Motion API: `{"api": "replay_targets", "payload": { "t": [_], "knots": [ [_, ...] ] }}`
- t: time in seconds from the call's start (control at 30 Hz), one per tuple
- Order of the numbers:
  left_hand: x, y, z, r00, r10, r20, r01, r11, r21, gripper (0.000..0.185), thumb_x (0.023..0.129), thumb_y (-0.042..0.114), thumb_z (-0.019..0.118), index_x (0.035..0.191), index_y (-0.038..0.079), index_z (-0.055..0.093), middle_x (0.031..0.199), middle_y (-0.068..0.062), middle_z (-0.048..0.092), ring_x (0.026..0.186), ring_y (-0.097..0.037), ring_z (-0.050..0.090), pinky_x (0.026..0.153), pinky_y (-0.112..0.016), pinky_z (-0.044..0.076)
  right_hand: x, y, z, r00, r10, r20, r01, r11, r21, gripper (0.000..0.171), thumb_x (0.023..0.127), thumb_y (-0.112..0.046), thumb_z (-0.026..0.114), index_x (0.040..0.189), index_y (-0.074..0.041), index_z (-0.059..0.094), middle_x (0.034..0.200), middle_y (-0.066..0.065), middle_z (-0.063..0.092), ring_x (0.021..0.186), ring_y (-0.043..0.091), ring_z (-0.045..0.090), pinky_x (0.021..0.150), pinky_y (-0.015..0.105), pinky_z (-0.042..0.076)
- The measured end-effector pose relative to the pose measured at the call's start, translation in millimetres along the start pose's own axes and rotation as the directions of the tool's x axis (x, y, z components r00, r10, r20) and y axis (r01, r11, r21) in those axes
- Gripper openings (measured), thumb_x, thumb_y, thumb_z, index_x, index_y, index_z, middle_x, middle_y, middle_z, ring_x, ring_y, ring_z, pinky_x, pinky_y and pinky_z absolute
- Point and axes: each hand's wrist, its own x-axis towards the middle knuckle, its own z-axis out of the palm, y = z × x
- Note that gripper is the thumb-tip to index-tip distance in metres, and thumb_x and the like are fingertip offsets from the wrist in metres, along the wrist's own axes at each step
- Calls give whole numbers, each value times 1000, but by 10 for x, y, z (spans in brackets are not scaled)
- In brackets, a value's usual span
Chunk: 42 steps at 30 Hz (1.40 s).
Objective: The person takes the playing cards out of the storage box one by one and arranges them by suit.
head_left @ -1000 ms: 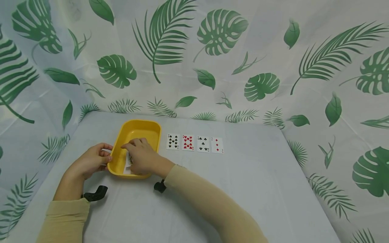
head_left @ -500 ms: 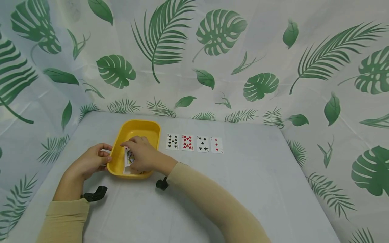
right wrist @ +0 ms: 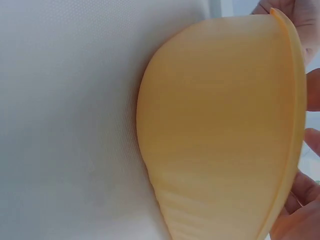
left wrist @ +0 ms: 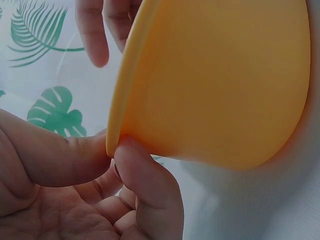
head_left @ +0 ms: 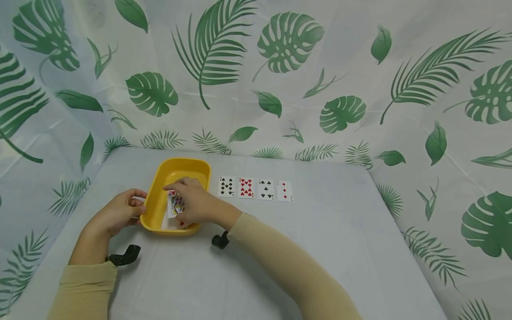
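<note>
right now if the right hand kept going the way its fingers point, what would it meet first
Probably the left wall of the yellow tray, then the left hand pinching that rim. The right hand, holding a face card, points left across the tray; depth is unclear.

This is a staged recording booth rather than a lived-in room. A pale sheet printed with green palm and monstera leaves (head_left: 256, 75) hangs as a backdrop across the back and both sides, closing off any surroundings. The worktop (head_left: 320, 249) is draped in plain white cloth, and black camera mounts (head_left: 125, 255) sit at the person's wrists.
</note>
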Motion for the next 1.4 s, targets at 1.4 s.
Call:
{"api": "replay_targets", "payload": {
  "t": [1.4],
  "knots": [
    [4, -11, -16, 1000, 1, 2, -1, 1000, 16, 50, 109, 5, 57, 152, -8, 34, 107, -12, 58, 88, -21, 63, 78, -33, 62, -491, 497, -144, 988, 2, -153, 19, 990, 137, 83, 87, -22, 88, 160, -28, 48, 164, 0, 46, 153, 25, 39, 128, 49, 39]
  ]
}}
